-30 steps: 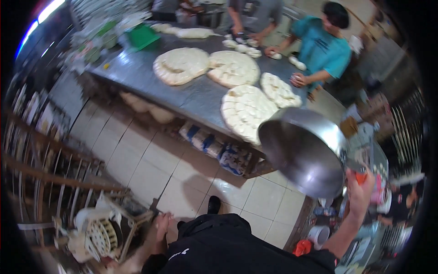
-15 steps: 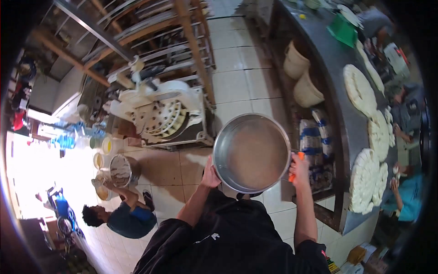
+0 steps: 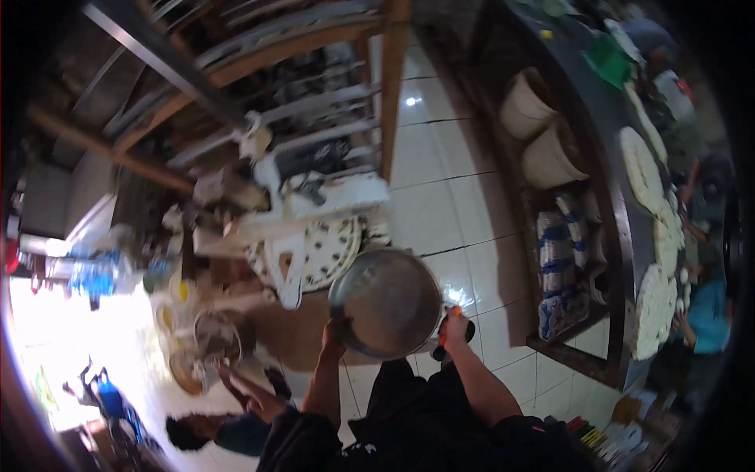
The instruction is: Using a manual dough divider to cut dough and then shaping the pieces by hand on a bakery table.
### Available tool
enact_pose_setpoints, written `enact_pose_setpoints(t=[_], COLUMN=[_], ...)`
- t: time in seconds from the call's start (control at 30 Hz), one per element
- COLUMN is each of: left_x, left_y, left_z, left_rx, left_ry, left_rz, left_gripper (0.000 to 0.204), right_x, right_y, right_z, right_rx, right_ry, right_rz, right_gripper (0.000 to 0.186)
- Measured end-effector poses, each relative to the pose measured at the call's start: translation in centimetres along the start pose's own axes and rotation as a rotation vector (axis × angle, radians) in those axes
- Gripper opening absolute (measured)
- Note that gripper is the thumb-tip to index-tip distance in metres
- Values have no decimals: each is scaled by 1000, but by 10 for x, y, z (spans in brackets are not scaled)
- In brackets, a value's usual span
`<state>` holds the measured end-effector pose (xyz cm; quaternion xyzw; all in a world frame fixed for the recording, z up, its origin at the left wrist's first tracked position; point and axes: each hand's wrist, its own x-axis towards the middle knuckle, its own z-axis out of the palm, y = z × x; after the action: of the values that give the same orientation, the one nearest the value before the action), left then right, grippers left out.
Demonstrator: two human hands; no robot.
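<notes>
A wide round metal bowl (image 3: pixel 385 303) is held out in front of my body. A brownish layer covers its bottom, too blurred to name. My left hand (image 3: pixel 336 333) is closed on the bowl's left rim, fingers at the outside wall. My right hand (image 3: pixel 454 329) is at the right side, closed around an orange-handled tool (image 3: pixel 443 340) and close against the bowl's rim. The working end of that tool cannot be made out. Just beyond the bowl stands a white machine with a round disc full of holes (image 3: pixel 318 256).
Wooden rack (image 3: pixel 393 94) rises ahead. On the right, a long metal-topped table (image 3: pixel 625 236) bears dough slabs (image 3: pixel 651 307); beneath are pale buckets (image 3: pixel 550 153) and wrapped packages (image 3: pixel 554 259). A person (image 3: pixel 212 433) crouches at left by a metal pot (image 3: pixel 224 334). Others work behind the table.
My view has turned and moved toward the machine. The bowl, still in both hands, is now lower and further left in view, close to the machine's disc.
</notes>
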<state>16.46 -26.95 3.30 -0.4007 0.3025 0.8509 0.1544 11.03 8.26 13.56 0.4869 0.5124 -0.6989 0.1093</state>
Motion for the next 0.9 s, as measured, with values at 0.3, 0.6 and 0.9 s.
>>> enact_pose_setpoints(t=[0.3,0.6,0.9], left_x=[-79,-8,0], left_y=[-30,35,27], left_z=[42,47,23], left_rx=[-55,-413,1034], left_ry=[300,399,-340], left_rz=[-171,189,189], left_gripper=[74,73,31], right_x=[43,7,-82], right_y=[84,-3,-64], right_z=[41,-12,-298], right_rx=[105,-930,-1099], right_ry=[-38,-619,-288], right_rz=[220,-326,116], right_gripper=[26,40,22])
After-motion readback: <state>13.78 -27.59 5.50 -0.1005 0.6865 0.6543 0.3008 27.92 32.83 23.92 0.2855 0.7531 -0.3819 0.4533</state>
